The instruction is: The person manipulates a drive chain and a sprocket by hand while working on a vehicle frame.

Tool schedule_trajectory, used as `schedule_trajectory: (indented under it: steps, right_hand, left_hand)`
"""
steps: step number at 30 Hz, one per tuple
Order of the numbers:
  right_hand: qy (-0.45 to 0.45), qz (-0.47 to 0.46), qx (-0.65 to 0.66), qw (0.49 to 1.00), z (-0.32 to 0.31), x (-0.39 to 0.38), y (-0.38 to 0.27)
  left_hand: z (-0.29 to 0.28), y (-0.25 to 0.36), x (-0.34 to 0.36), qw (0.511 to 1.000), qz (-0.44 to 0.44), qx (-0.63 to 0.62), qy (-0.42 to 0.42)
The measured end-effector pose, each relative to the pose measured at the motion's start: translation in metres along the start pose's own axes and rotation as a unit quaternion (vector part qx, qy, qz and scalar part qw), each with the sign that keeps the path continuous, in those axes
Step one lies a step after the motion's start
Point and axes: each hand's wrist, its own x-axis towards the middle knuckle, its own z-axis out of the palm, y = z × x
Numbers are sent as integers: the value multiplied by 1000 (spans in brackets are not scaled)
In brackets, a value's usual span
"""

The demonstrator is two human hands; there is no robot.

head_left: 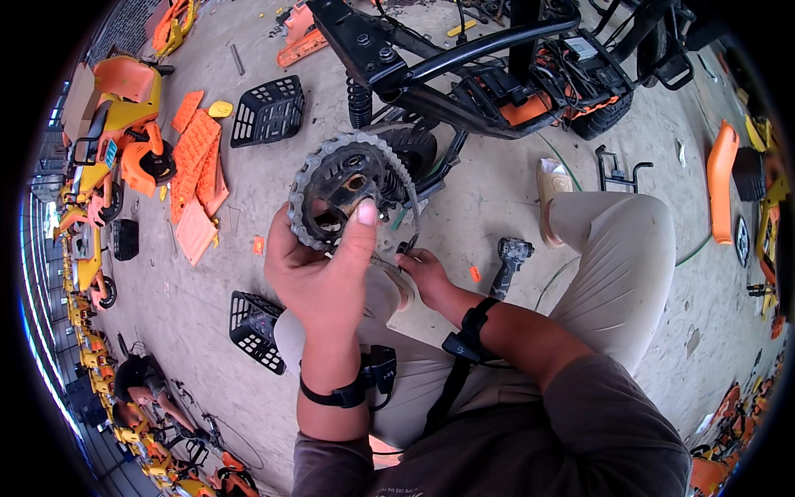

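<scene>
In front of my knees, my left hand [327, 261] grips a round dark metal part [352, 184] with a scalloped grey rim and a hole near its middle. The thumb presses on its near face; the other fingers are mostly hidden behind it. A thin grey strand [413, 203] curves down from the part's right side toward my right hand [424, 272]. My right fingers pinch a small dark end piece there, its exact kind too small to tell. Just beyond the round part stands a black vehicle frame [431, 70] with a coil spring [358, 103] and a wheel.
A grey-black power tool [511, 263] stands right of my right hand. Black baskets [269, 112] and orange panels [197, 161] lie on the left. An orange curved panel [722, 182] and black bracket [619, 172] lie right. Yellow vehicles [116, 108] and another person [145, 385] are at left.
</scene>
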Motion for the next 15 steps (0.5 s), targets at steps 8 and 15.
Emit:
schedule_trajectory:
  steps: [8, 15]
  right_hand:
    - [-1, 5, 4, 1000, -7, 9, 2]
    - [11, -19, 30, 999, -11, 16, -6]
  left_hand:
    - [-3, -2, -2, 1000, 11, 4, -5]
    - [-6, -3, -5, 999, 32, 22, -6]
